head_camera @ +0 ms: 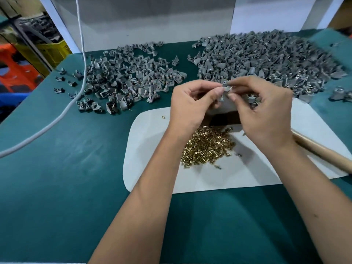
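Both hands meet above the far edge of a white mat [152, 168]. My left hand [192, 105] and my right hand [264, 111] pinch one small grey metal part [225, 90] between their fingertips. Under my wrists a heap of small brass pins [207, 147] lies on the mat. My right hand's curled fingers also hide a few small pieces that I cannot make out. A dark block [222, 119] sits on the mat beneath the hands, mostly hidden.
A big pile of grey parts [276, 56] lies at the back right, a looser pile of grey parts [129, 77] at the back left, on the green tabletop [66, 187]. A grey cable [57, 119] crosses the left. A wooden handle [323, 151] lies at the right. A white panel [152, 21] stands behind.
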`<state>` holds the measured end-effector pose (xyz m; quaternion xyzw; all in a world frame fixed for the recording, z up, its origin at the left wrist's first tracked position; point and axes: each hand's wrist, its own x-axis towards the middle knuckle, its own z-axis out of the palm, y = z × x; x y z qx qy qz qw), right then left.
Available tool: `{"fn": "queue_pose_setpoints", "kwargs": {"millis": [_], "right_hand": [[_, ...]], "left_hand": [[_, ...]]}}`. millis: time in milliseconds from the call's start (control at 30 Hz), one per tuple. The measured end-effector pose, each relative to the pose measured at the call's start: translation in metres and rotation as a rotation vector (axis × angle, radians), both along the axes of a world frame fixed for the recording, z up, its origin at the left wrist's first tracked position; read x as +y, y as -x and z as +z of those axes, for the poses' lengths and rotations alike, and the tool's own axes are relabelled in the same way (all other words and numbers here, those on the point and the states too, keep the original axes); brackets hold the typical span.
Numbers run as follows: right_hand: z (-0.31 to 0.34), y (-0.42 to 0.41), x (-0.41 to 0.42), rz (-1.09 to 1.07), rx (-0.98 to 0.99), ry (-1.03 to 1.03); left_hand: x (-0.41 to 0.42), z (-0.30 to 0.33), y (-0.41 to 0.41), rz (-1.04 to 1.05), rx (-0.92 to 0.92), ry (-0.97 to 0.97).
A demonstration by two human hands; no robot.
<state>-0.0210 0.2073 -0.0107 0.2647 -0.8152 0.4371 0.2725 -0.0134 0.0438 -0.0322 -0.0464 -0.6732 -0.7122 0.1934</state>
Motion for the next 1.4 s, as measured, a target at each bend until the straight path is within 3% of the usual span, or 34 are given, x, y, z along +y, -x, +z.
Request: {"fn": "queue_pose_setpoints", "kwargs": {"millis": [267,667,1133,1400], "right_hand": [[-0.005,0.001,-0.004,-0.002,0.025,0.000],[-0.007,0.000,-0.003,-0.031,-0.009,-0.026],[-0.014,-0.001,-0.006,-0.043,0.099,-0.052],[-0.012,0.004,0.000,0.009,0.023,0.014]], "left_hand": [[0.009,-0.001,0.000,0.029,-0.063,-0.044],[0.007,0.001,-0.002,-0.014,-0.070,0.048],[0.005,0.005,-0.007,-0.121,-0.099,-0.072],[0.000,0.005,-0.007,-0.162,-0.169,-0.214]]}}
